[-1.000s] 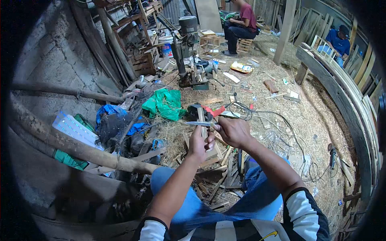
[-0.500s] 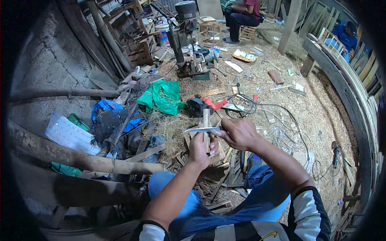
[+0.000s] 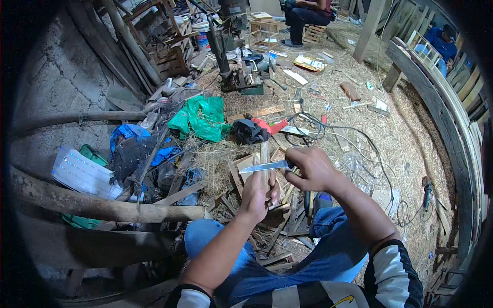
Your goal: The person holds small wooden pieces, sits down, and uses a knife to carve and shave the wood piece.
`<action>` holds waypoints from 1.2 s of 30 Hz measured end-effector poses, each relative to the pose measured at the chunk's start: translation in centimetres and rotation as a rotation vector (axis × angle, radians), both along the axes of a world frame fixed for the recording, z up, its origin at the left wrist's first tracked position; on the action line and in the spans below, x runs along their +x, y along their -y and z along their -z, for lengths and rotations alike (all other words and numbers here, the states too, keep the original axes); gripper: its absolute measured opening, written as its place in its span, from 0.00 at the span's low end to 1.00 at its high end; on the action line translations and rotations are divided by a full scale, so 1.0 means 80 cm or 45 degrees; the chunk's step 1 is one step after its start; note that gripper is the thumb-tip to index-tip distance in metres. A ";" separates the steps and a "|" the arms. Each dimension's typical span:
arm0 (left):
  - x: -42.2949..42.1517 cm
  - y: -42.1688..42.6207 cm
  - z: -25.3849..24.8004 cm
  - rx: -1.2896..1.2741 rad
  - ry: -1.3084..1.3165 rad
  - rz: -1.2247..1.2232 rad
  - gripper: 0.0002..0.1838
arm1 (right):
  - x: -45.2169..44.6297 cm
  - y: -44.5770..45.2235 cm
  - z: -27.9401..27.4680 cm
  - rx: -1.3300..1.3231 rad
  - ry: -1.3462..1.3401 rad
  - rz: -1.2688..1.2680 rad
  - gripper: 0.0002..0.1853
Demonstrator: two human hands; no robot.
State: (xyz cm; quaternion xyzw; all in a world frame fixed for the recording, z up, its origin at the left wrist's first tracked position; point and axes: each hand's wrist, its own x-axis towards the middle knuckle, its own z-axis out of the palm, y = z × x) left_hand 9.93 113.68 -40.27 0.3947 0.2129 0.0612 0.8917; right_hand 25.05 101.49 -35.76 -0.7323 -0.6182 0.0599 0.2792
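- Holding the wooden strip (image 3: 265, 150) in my left hand (image 3: 252, 199), I have thumb and fingers wrapped round its near part, probably to steady it; its far end points away from me, free of my grip.
- My right hand (image 3: 314, 170) is closed round the handle of the knife (image 3: 267, 166), perhaps for firm control of the blade's angle.
- The blade lies crosswise over the strip, tip towards my left, just beyond my left thumb. That crossing seems to give the edge a flat approach, though I cannot tell how firmly it touches.
- Both hands meet in front of me above my parted knees (image 3: 205, 237), presumably for elbow room and a clear look down at the strip.
- Below them, wood scraps (image 3: 280, 232) litter the floor between my legs.
- Beyond the strip, the red power tool (image 3: 271, 126) rests on the floor, near the green plastic bag (image 3: 204, 119).
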 end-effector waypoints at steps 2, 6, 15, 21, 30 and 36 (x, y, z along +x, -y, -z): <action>0.000 0.003 0.002 -0.007 0.018 -0.015 0.30 | -0.003 -0.002 0.017 0.000 0.151 0.164 0.15; 0.001 0.006 0.010 -0.154 -0.013 0.027 0.32 | -0.011 -0.004 0.029 0.050 0.242 0.231 0.12; 0.002 0.023 0.011 -0.214 0.074 0.093 0.32 | -0.022 -0.007 0.022 -0.167 0.318 0.372 0.11; 0.004 0.034 0.016 -0.153 -0.096 -0.048 0.31 | -0.029 -0.013 0.019 -0.347 0.332 0.368 0.13; 0.006 0.041 0.019 -0.123 0.011 -0.071 0.29 | -0.026 -0.018 0.031 -0.402 0.327 0.469 0.09; 0.006 0.044 0.019 -0.146 -0.005 -0.052 0.28 | -0.013 -0.014 0.038 -0.399 0.331 0.492 0.09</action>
